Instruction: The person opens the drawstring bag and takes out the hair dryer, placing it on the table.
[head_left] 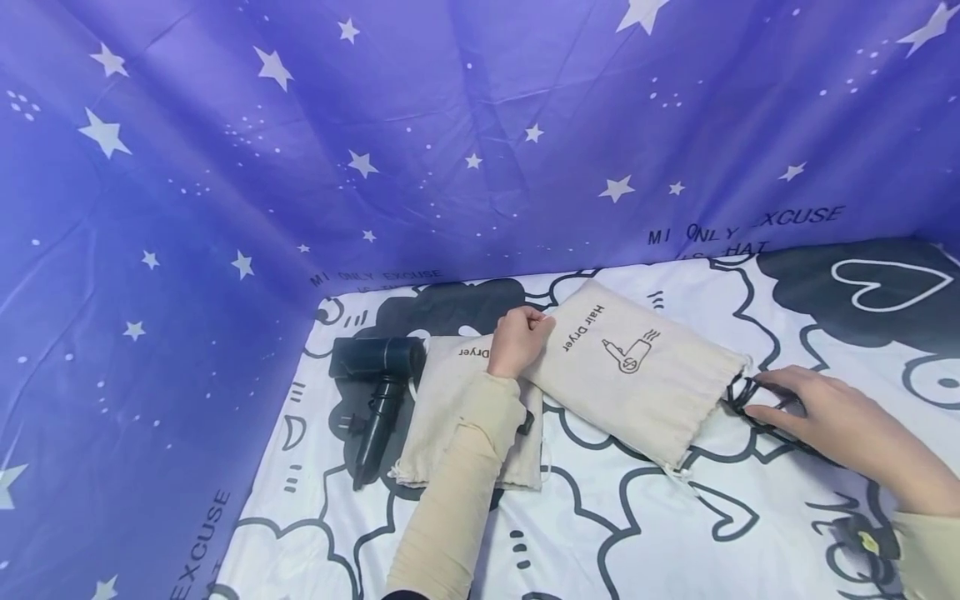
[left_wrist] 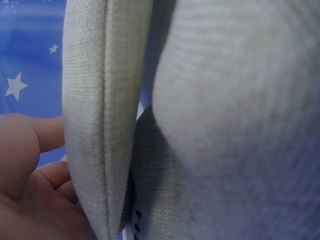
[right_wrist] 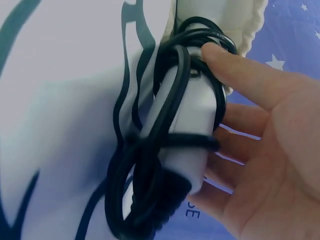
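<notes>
A beige cloth drawstring bag (head_left: 645, 392) printed "Hair Dryer" lies tilted at the centre right. My left hand (head_left: 517, 342) pinches its closed upper-left end; in the left wrist view the thumb and fingers meet the cloth edge. From the bag's gathered mouth a white hair dryer handle (right_wrist: 195, 120) sticks out, wrapped in looped black cord (right_wrist: 172, 105). Around that handle my right hand (head_left: 832, 417) holds, its thumb against the cord and its fingers behind in the right wrist view. The rest of the hair dryer is hidden inside the bag.
Left of my forearm lies a dark hair dryer (head_left: 375, 358) with its cord wound on the handle. A second beige bag (head_left: 442, 408) lies flat beside it, partly under my left arm. A purple star-patterned curtain (head_left: 450, 208) borders the patterned cloth surface (head_left: 637, 575).
</notes>
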